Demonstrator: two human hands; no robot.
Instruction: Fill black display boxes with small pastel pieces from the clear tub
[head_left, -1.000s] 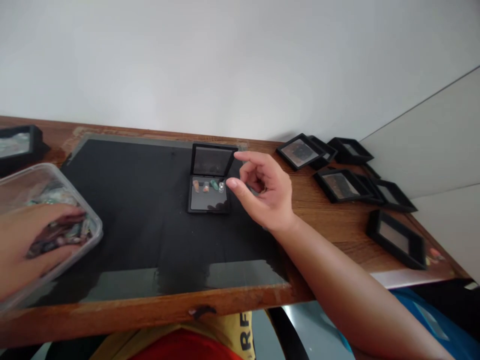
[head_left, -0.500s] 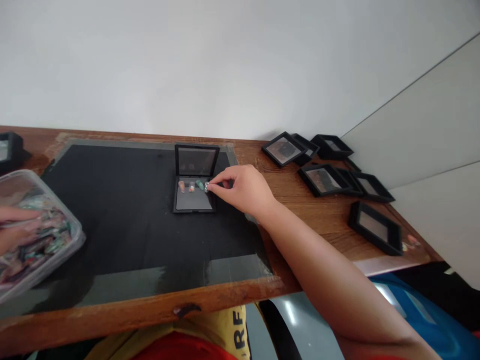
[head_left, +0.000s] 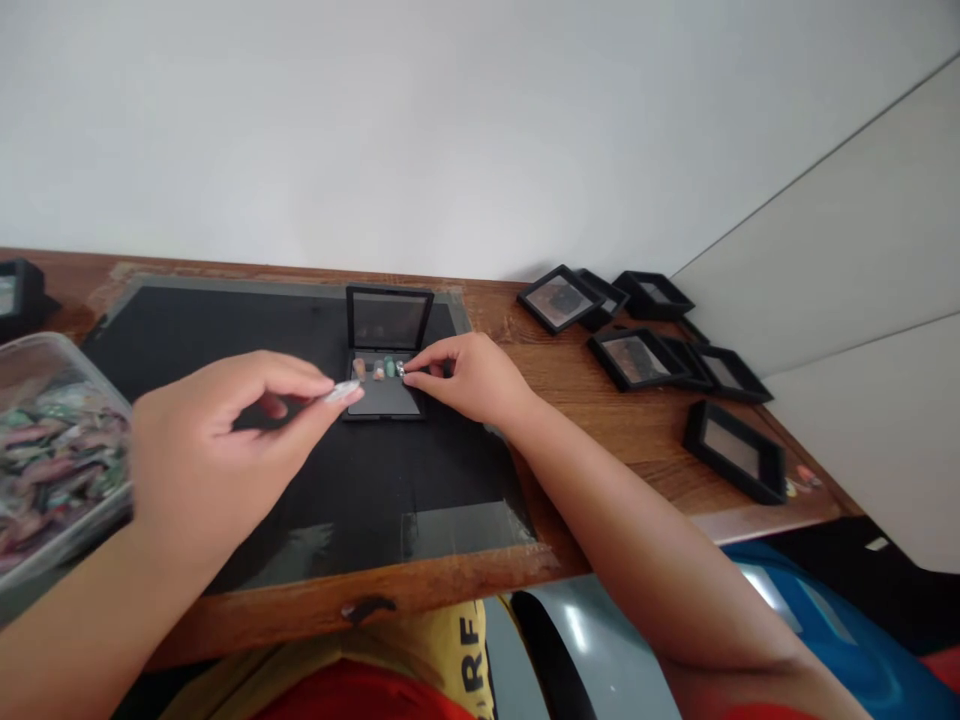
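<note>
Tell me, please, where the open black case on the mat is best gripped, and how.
I'd probably pinch the black case by its front rim, coming from the near side: the lid stands raised at the back, and the small pieces lie away from that rim.

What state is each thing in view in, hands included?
Black case: open, lid raised.
Four small pieces: in a row on the case's grey panel.
Left hand: pinching.
Pale piece: held between left thumb and finger.
Right hand: fingertips at the row's rightmost piece; grip unclear.
Clear bin: open-topped, holding many small pieces.
Dark mat: flat.
Black frames at right: several overlapping.
</note>
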